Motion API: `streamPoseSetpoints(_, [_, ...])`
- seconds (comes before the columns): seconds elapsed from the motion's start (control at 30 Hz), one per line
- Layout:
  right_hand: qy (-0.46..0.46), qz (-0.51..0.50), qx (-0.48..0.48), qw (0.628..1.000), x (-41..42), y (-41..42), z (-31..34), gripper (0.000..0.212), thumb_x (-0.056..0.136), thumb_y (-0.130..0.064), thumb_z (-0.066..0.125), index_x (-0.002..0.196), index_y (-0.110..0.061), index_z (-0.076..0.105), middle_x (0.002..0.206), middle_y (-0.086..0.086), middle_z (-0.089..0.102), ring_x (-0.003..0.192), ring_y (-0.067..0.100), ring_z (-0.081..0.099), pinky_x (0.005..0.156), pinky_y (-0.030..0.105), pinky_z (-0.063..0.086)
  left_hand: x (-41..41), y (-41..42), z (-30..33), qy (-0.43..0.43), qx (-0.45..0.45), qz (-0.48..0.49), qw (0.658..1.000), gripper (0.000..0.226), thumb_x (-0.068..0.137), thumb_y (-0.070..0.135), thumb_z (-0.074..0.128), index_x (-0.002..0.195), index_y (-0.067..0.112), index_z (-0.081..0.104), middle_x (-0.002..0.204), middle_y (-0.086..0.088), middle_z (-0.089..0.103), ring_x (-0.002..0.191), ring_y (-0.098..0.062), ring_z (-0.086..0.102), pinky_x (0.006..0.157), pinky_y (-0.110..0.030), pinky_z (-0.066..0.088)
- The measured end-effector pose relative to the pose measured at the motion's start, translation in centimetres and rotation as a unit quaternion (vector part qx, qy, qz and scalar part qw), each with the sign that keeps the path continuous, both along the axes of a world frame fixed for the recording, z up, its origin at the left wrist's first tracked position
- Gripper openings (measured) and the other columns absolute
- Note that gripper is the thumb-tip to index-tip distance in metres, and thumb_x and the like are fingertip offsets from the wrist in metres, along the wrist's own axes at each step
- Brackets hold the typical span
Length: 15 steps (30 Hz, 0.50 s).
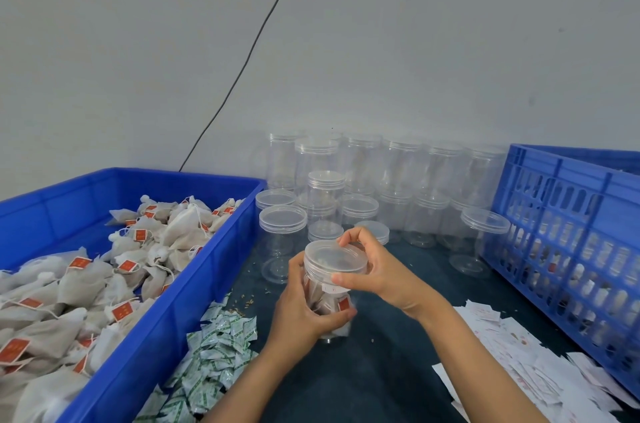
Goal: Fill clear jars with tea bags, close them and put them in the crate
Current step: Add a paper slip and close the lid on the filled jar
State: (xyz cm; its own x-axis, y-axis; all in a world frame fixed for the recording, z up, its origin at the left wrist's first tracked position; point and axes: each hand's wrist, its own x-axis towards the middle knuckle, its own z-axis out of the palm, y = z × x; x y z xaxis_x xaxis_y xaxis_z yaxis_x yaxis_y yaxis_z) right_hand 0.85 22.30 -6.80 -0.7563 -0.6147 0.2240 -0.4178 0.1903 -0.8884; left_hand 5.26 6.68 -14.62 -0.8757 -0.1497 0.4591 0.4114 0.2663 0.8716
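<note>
From my remote view I see a plain pale grey wall (415,42) under soft, even light, a thin black cable (242,66) slanting down it, and a dark blue-green tabletop (381,370) butting against its base.

Both hands (304,305) on lidded tea-bag jar (330,298)

Surface: dark blue-green table top (391,363), a few loose grains near the blue tray (194,287).
Left of table centre: that tray, holding tea bags.
Just right of tray: green-and-white sachets (211,350).
Behind centre, by wall: empty clear jars (391,187), lidded, some stacked.
Far right: blue crate (568,249).
Before crate: white paper slips (519,363).
</note>
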Motion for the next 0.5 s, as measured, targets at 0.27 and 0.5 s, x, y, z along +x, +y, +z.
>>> streamPoseSetpoints(0.27, [0.069, -0.051, 0.122, 0.989, 0.2, -0.3, 1.0, 0.063, 0.074, -0.063, 0.068, 0.127, -0.053, 0.036, 0.128, -0.009, 0.041, 0.114, 0.005, 0.048, 0.091, 0.021, 0.044, 0.0, 1.3, 0.2, 0.012, 0.031, -0.030, 0.999, 0.088, 0.058, 0.023, 0.089, 0.130, 0.041, 0.041, 0.118, 0.017, 0.066, 0.109, -0.008, 0.065, 0.090, -0.022, 0.052])
streamPoseSetpoints(0.5, [0.107, -0.080, 0.123, 0.983, 0.2, -0.9, 0.3, 0.049, 0.083, -0.053, 0.065, 0.127, -0.050, 0.043, 0.119, -0.006, 0.042, 0.109, 0.007, 0.048, 0.088, 0.021, 0.044, 0.1, 0.7, -0.5, -0.061, 0.008, -0.034, 0.997, 0.090, 0.058, 0.016, 0.089, 0.120, 0.034, 0.028, 0.119, 0.005, 0.060, 0.101, -0.006, 0.065, 0.092, -0.032, 0.054])
